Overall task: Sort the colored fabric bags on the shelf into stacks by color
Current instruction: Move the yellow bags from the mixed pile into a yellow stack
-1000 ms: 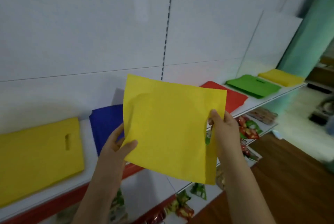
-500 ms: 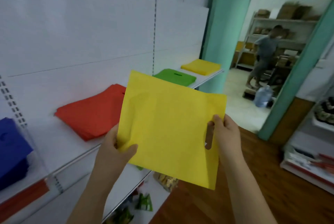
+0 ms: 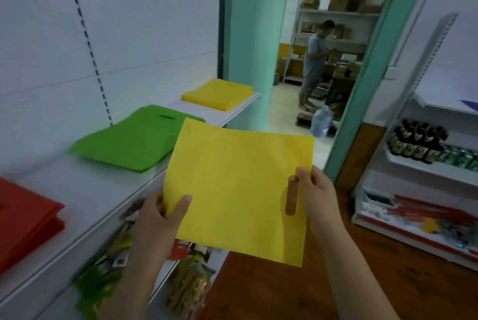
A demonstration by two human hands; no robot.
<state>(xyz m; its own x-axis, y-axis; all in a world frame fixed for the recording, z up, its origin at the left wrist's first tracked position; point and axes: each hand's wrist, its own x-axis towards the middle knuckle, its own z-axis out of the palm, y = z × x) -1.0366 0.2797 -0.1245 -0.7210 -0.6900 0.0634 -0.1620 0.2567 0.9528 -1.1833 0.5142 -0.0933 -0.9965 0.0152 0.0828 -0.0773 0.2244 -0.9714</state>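
— Why is the yellow bag (image 3: 238, 190) held out flat like that, off the shelf (image 3: 227, 115)?

— Both hands have it, one on each side edge, so it hangs spread in the air in front of the shelf's edge and doesn't flop. The left hand (image 3: 157, 216) pinches the left edge, thumb on the front, fingers behind. The right hand (image 3: 316, 190) pinches the side with the handle slot, thumb on the front near the slot's top, fingers curled behind.

— And where does it belong?

— I'd guess the yellow stack (image 3: 217, 93) at the shelf's far end, by the doorway. The piles run by colour: the red stack (image 3: 23, 219) nearest, the green stack (image 3: 129, 138) next, then yellow. The bag overlaps the green pile's corner from here, but it isn't resting on it.

— So it's not placed yet?

— No, it's well short of the yellow pile.
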